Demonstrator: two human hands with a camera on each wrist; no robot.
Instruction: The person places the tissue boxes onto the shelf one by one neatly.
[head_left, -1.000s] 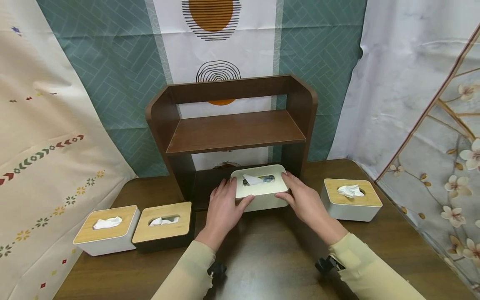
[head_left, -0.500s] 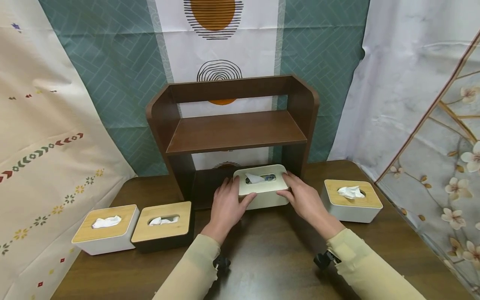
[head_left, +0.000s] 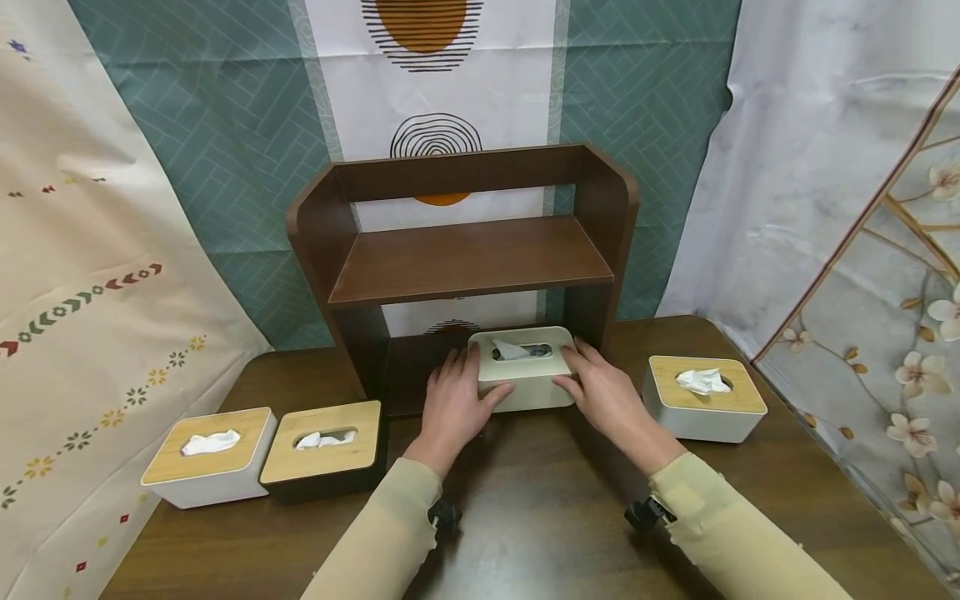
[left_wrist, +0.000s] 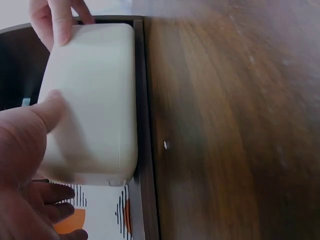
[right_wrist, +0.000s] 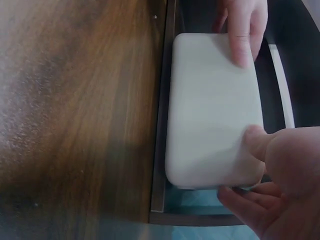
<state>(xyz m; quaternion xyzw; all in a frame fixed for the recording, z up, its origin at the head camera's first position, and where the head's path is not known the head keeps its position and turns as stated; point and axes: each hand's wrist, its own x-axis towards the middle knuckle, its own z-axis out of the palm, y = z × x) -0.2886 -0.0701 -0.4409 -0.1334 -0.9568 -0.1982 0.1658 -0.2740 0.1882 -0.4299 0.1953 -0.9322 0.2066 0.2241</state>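
A cream tissue box (head_left: 528,390) with a tissue in its oval top slot is at the front of the shelf's lower compartment, toward the right side. My left hand (head_left: 453,404) grips its left end, thumb on the front face. At the opposite end my right hand (head_left: 607,400) holds it in the same way. In the left wrist view the box's front face (left_wrist: 95,95) lies just inside the shelf's dark bottom edge, with the left hand (left_wrist: 22,145) around one end. The right wrist view has the right hand (right_wrist: 285,170) thumb pressed on the box (right_wrist: 212,110).
The brown two-tier shelf (head_left: 472,258) stands at the back of the wooden table (head_left: 540,517). Two wood-lidded tissue boxes, one white (head_left: 210,450) and one black (head_left: 322,450), sit at the left. Another white one (head_left: 705,400) is at the right.
The cream tissue box has moved a little back into the shelf's lower compartment and slightly to the right. Both hands have kept their hold and moved with it.
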